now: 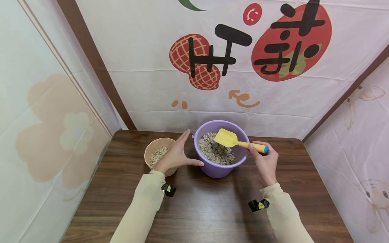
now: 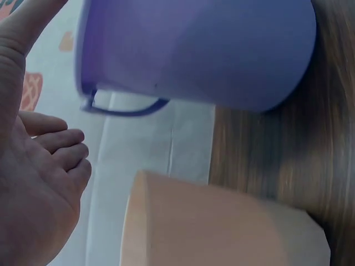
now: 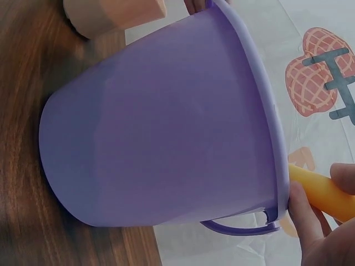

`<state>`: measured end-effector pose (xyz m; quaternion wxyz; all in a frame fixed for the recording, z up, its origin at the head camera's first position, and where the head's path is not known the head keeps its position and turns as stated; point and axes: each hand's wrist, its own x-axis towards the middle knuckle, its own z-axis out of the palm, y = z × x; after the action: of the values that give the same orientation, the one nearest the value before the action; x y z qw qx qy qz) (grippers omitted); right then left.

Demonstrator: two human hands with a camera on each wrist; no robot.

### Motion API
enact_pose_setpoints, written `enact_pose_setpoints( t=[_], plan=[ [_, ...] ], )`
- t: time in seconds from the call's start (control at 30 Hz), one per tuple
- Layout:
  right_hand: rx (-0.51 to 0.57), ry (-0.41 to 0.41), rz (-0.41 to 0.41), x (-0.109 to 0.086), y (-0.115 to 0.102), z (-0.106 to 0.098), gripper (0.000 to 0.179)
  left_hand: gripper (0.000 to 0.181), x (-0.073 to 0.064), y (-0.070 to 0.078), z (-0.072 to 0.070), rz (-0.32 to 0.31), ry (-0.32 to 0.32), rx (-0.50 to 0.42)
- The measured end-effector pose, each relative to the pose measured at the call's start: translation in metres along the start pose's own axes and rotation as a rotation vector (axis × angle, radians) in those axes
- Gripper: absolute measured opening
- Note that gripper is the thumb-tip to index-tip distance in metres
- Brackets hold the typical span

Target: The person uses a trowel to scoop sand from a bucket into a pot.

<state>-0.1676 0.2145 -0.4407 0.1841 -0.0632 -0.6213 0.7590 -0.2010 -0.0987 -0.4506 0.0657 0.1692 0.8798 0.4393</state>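
My right hand grips the yellow handle of a toy shovel, close to its blue end. The shovel's blade hangs over the purple bucket, above a speckled, grain-like material inside. In the right wrist view, fingers on the handle are beside the bucket's rim. My left hand is spread, thumb at the bucket's left rim; whether it touches cannot be told. Below that hand stands a peach-coloured pot, partly hidden by it, with similar grains inside.
The containers stand near the back edge of a dark wooden table. Behind it hangs a white printed cloth, with more cloth at both sides. A purple carrying handle hangs along the bucket's side.
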Motion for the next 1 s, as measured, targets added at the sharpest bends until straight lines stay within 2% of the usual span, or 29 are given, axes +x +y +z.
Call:
enact_pose_setpoints(
  t=[0.17,0.3,0.67,0.83,1.0],
  plan=[
    [-0.006,-0.003,0.004,0.000,0.001,0.001,0.031,0.145,0.012,0.005,0.006,0.010,-0.001,0.015],
    [0.000,-0.006,0.007,0.000,0.002,0.001,0.031,0.144,0.018,0.006,0.011,-0.004,-0.013,-0.018],
    [0.031,-0.049,0.015,0.003,-0.001,-0.003,0.034,0.143,0.020,0.004,0.017,-0.029,-0.014,-0.073],
    [-0.017,-0.075,0.006,0.005,-0.006,-0.004,0.028,0.143,0.019,0.005,0.018,-0.036,-0.012,-0.081],
    [-0.129,-0.095,-0.032,0.006,-0.011,-0.006,0.024,0.142,0.019,0.005,0.019,-0.043,-0.006,-0.091]
  ],
)
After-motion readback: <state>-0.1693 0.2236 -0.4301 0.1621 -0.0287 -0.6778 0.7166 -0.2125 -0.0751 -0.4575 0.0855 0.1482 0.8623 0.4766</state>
